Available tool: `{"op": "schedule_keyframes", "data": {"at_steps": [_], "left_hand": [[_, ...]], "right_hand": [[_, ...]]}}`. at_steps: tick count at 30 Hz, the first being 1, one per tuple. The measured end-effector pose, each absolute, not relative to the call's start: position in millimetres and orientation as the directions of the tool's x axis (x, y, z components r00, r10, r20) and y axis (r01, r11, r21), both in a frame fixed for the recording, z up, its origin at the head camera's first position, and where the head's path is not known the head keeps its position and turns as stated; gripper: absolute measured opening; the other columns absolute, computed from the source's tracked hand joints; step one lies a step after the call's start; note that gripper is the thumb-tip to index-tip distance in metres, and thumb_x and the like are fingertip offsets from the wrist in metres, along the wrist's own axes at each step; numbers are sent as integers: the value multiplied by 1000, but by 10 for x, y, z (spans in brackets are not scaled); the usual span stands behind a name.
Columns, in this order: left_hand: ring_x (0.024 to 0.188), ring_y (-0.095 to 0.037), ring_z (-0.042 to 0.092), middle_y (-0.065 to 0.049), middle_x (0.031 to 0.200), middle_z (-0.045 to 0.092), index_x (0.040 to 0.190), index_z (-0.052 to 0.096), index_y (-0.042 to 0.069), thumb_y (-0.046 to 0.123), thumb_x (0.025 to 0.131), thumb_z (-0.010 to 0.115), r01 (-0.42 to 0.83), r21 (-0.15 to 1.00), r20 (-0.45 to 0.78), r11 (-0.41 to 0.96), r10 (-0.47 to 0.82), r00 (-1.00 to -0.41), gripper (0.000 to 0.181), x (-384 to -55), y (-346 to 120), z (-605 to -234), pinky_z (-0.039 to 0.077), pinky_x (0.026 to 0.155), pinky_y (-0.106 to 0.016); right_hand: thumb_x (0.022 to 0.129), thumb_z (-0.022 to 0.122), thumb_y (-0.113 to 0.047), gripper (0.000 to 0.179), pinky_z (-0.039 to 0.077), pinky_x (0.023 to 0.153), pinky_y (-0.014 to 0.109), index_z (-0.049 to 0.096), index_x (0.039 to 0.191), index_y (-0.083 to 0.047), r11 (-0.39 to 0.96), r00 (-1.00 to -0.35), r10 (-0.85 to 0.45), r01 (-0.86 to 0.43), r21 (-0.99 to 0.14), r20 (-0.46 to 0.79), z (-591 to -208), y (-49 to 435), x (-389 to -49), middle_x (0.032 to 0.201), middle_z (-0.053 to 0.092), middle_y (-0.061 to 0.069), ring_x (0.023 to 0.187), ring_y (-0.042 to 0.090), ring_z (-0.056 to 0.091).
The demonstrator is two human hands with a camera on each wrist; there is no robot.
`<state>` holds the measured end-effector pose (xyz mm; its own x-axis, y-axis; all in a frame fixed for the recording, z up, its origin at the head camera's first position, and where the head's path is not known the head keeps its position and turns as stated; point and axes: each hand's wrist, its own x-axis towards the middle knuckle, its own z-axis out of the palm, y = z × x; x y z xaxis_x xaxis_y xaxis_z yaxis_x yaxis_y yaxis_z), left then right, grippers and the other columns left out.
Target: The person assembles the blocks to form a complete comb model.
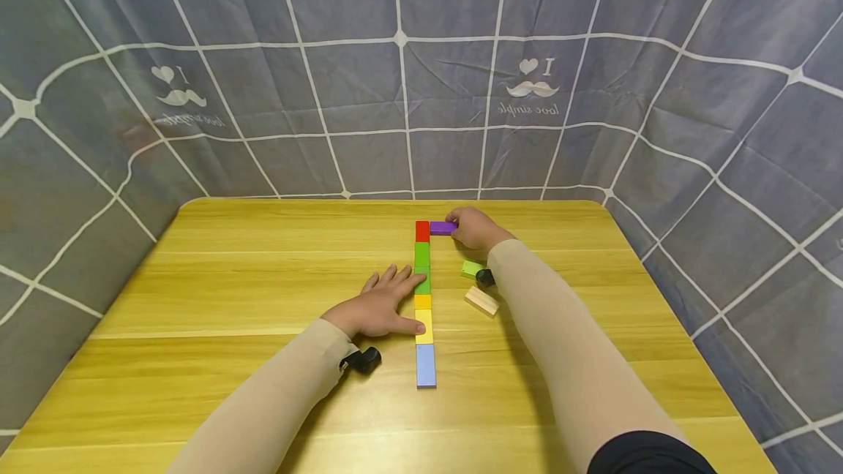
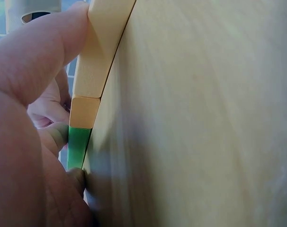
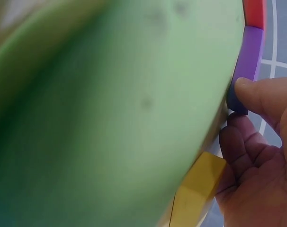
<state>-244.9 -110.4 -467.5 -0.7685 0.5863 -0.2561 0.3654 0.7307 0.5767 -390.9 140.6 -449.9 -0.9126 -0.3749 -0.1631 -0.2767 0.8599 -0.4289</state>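
Note:
A straight column of wooden blocks lies on the table: a red block (image 1: 422, 231) at the far end, green blocks (image 1: 422, 254), a small orange block (image 1: 423, 301), a yellow block (image 1: 424, 319) and a light blue block (image 1: 426, 366) nearest. My left hand (image 1: 378, 307) spreads its fingers along the column's left side, thumb at the yellow block and a fingertip on the second green one. My right hand (image 1: 479, 231) pinches the right end of a purple block (image 1: 443, 228), whose other end meets the red block. Beneath the right palm, a yellow block (image 3: 195, 194) shows in the right wrist view.
Right of the column lie a lime green block (image 1: 470, 269), partly behind the right wrist camera (image 1: 484, 279), and a plain wood block (image 1: 481, 301). A grey curtain (image 1: 448, 108) with white lines hangs behind the wooden table (image 1: 263, 254).

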Motion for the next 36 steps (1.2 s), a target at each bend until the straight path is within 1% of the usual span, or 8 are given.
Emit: {"op": "schedule_keyframes", "data": {"at_steps": [7, 13, 18, 25, 29, 36], "left_hand": [[166, -35, -7, -10, 179, 4, 170, 21, 28, 61, 91, 73, 361, 574, -263, 735, 583, -769, 100, -2446, -1106, -4676, -6, 131, -61], [166, -36, -6, -11, 179, 5, 170, 21, 28, 61, 91, 73, 365, 573, -259, 734, 585, -769, 100, -2451, -1105, -4685, -5, 131, -61], [166, -37, -5, -12, 179, 6, 170, 21, 27, 60, 91, 72, 367, 577, -257, 730, 588, -767, 100, -2449, -1106, -4687, -4, 131, -62], [166, -34, -7, -9, 179, 3, 170, 19, 29, 61, 91, 72, 358, 571, -273, 739, 581, -766, 101, -2455, -1106, -4669, -5, 131, -60], [166, -35, -7, -10, 179, 4, 170, 20, 28, 61, 91, 72, 360, 573, -268, 736, 583, -767, 100, -2453, -1104, -4663, -5, 131, -61], [166, -34, -8, -10, 179, 4, 170, 19, 29, 61, 92, 72, 356, 570, -276, 740, 581, -766, 100, -2447, -1106, -4658, -6, 131, -60]], "right_hand": [[103, 55, -5, 40, 47, 117, 45, 61, 142, 1, 861, -911, -379, -284, -422, -161, -4485, 1393, -3896, 139, 67, 21, 125, 33, 64], [103, 54, -4, 40, 47, 118, 46, 61, 143, 0, 860, -917, -359, -252, -444, -174, -4480, 1386, -3886, 139, 67, 20, 126, 33, 64], [103, 55, -5, 41, 47, 117, 45, 61, 143, 0, 863, -917, -362, -261, -432, -170, -4471, 1374, -3885, 139, 67, 20, 125, 33, 64], [104, 56, -6, 41, 46, 118, 45, 61, 143, 0, 866, -917, -359, -258, -429, -174, -4467, 1366, -3892, 141, 66, 20, 125, 33, 63], [103, 57, -7, 42, 45, 119, 46, 60, 145, 1, 868, -916, -361, -261, -422, -174, -4466, 1368, -3898, 141, 66, 20, 127, 34, 63], [104, 56, -10, 46, 44, 119, 49, 56, 149, -2, 852, -920, -350, -233, -469, -179, -4425, 1426, -3870, 143, 63, 23, 132, 36, 61]]}}
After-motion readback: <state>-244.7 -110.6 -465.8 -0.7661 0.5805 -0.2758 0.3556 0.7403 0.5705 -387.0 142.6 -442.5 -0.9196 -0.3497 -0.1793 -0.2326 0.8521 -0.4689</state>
